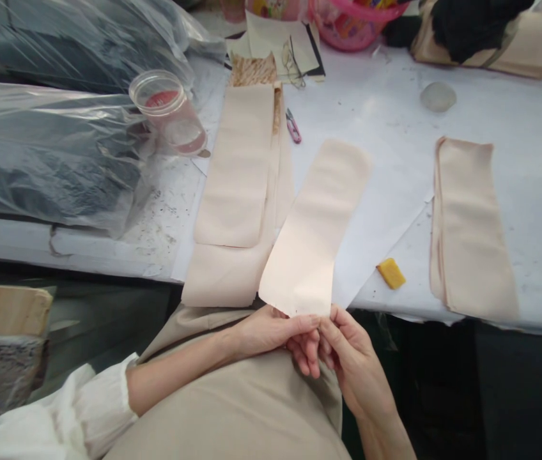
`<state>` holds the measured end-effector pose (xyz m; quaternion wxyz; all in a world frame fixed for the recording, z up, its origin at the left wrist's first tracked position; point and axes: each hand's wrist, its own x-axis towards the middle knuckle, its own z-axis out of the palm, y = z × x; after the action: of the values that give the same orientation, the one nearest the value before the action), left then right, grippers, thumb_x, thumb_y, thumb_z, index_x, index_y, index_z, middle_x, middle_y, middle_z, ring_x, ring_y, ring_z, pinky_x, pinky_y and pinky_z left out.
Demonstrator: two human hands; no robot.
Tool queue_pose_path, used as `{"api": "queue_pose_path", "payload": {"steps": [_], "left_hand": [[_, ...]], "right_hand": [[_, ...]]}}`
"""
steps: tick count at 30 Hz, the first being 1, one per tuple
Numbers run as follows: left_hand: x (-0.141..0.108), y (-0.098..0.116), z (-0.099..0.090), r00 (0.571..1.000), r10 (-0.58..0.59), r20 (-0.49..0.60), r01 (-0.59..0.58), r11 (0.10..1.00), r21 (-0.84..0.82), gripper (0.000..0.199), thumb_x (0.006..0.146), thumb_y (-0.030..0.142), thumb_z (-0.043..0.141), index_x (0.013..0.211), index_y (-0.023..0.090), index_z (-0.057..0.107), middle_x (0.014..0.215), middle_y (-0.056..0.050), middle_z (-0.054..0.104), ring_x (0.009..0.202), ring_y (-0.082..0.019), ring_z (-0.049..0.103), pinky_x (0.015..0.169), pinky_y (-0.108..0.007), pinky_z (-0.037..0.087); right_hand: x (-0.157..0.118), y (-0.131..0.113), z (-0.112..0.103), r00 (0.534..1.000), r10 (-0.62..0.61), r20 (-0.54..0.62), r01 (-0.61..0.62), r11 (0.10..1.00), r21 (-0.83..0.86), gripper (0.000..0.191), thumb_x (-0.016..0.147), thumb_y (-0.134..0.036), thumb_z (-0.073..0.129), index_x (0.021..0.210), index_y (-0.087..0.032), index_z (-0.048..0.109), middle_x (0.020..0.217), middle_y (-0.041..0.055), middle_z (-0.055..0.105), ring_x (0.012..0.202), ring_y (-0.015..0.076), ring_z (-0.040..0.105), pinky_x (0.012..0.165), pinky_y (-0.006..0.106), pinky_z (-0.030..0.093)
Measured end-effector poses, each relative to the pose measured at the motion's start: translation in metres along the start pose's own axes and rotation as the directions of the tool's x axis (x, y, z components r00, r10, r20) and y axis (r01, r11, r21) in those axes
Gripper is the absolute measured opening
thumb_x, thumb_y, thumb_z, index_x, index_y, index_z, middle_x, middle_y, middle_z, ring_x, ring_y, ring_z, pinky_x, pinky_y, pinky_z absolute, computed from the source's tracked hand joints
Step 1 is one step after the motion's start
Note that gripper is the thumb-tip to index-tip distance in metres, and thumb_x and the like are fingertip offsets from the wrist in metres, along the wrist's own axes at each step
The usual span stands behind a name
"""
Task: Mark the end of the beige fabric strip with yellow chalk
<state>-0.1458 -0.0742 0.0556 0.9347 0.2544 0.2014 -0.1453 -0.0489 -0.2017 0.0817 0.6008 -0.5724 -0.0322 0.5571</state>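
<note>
Both hands pinch the near end of a long beige fabric strip [316, 223] that lies slanted across the white table [530, 121] and overhangs its front edge. My left hand [275, 332] grips the strip's lower edge from the left. Touching it from the right, my right hand [348, 358] holds the same edge between thumb and fingers. Just left of the strip is a stack of similar beige pieces [237, 185]. More beige cloth lies over my lap [232, 415].
Another beige stack [470, 230] lies at the right, a yellow chalk block [391, 273] near the front edge. Pink snips [293, 126], a clear plastic jar [170, 108], plastic-wrapped dark fabric [45, 153] and a pink basket [352, 22] sit farther back.
</note>
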Motion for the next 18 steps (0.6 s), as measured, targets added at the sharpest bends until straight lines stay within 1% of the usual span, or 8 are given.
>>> {"api": "queue_pose_path", "payload": {"steps": [3,5,7,10,12,15,16,18], "left_hand": [[-0.0042,0.0011,0.0005,0.998,-0.036,0.054,0.036,0.999,0.014,0.050,0.086,0.059,0.064,0.078,0.009,0.062,0.072,-0.012,0.070,0.063,-0.017,0.070,0.063,-0.027,0.058],[-0.0052,0.0021,0.0004,0.995,-0.044,0.091,0.042,0.999,0.028,0.049,0.089,0.056,0.060,0.079,0.009,0.062,0.075,-0.013,0.071,0.066,-0.018,0.071,0.067,-0.028,0.059],[-0.0054,0.0025,-0.0008,0.992,-0.043,0.120,0.043,0.999,0.004,0.045,0.090,0.053,0.059,0.083,0.009,0.063,0.075,-0.012,0.071,0.066,-0.018,0.071,0.068,-0.028,0.059],[-0.0050,0.0022,-0.0040,0.988,-0.063,0.141,0.064,0.998,-0.005,0.041,0.090,0.050,0.060,0.085,0.009,0.064,0.079,-0.013,0.072,0.067,-0.017,0.071,0.069,-0.029,0.059],[-0.0046,0.0019,-0.0055,0.988,-0.092,0.125,0.082,0.994,0.078,0.046,0.090,0.052,0.059,0.083,0.008,0.065,0.081,-0.013,0.072,0.065,-0.016,0.070,0.065,-0.026,0.058],[-0.0036,0.0024,-0.0051,0.995,-0.092,0.025,0.084,0.972,0.221,0.056,0.087,0.061,0.060,0.069,0.008,0.063,0.065,-0.009,0.067,0.054,-0.012,0.064,0.054,-0.020,0.052],[-0.0031,0.0029,-0.0045,0.997,-0.077,0.001,0.074,0.969,0.235,0.058,0.087,0.062,0.059,0.066,0.009,0.062,0.059,-0.007,0.065,0.051,-0.011,0.061,0.052,-0.018,0.051],[-0.0023,0.0039,-0.0033,0.999,-0.050,0.007,0.048,0.976,0.213,0.058,0.089,0.061,0.058,0.062,0.009,0.060,0.057,-0.006,0.064,0.049,-0.010,0.060,0.051,-0.018,0.049]], "right_hand": [[-0.0031,-0.0024,-0.0010,0.999,0.032,0.027,-0.033,0.999,0.036,0.033,0.094,-0.043,0.070,0.078,-0.017,0.059,0.056,-0.0045,0.052,0.043,0.0043,0.040,0.041,0.016,0.023],[-0.0039,-0.0027,-0.0032,0.997,0.067,0.046,-0.070,0.996,0.062,0.032,0.094,-0.043,0.069,0.080,-0.017,0.059,0.056,-0.0048,0.051,0.042,0.0041,0.038,0.041,0.016,0.022],[-0.0041,-0.0018,-0.0059,0.994,0.092,0.057,-0.097,0.992,0.083,0.031,0.095,-0.044,0.069,0.082,-0.017,0.059,0.056,-0.0058,0.049,0.043,0.0041,0.035,0.042,0.016,0.022],[-0.0042,0.0000,-0.0091,0.996,0.069,0.056,-0.071,0.997,0.021,0.031,0.096,-0.044,0.068,0.083,-0.017,0.058,0.056,-0.0062,0.047,0.044,0.0047,0.033,0.042,0.018,0.022],[-0.0046,0.0002,-0.0094,0.998,0.020,0.059,-0.016,0.997,-0.069,0.031,0.098,-0.045,0.065,0.084,-0.017,0.059,0.056,-0.0059,0.047,0.045,0.0052,0.033,0.043,0.018,0.022],[-0.0055,-0.0002,-0.0069,0.998,-0.033,0.061,0.041,0.990,-0.138,0.032,0.100,-0.046,0.061,0.085,-0.018,0.060,0.056,-0.0059,0.048,0.046,0.0057,0.033,0.044,0.019,0.022],[-0.0057,-0.0001,-0.0057,0.997,-0.043,0.061,0.051,0.989,-0.141,0.032,0.101,-0.046,0.060,0.085,-0.018,0.060,0.056,-0.0057,0.049,0.046,0.0057,0.033,0.044,0.019,0.022],[-0.0061,0.0008,-0.0035,0.997,-0.049,0.053,0.057,0.987,-0.149,0.032,0.101,-0.045,0.059,0.085,-0.018,0.061,0.058,-0.0045,0.052,0.047,0.0057,0.034,0.044,0.019,0.022]]}}
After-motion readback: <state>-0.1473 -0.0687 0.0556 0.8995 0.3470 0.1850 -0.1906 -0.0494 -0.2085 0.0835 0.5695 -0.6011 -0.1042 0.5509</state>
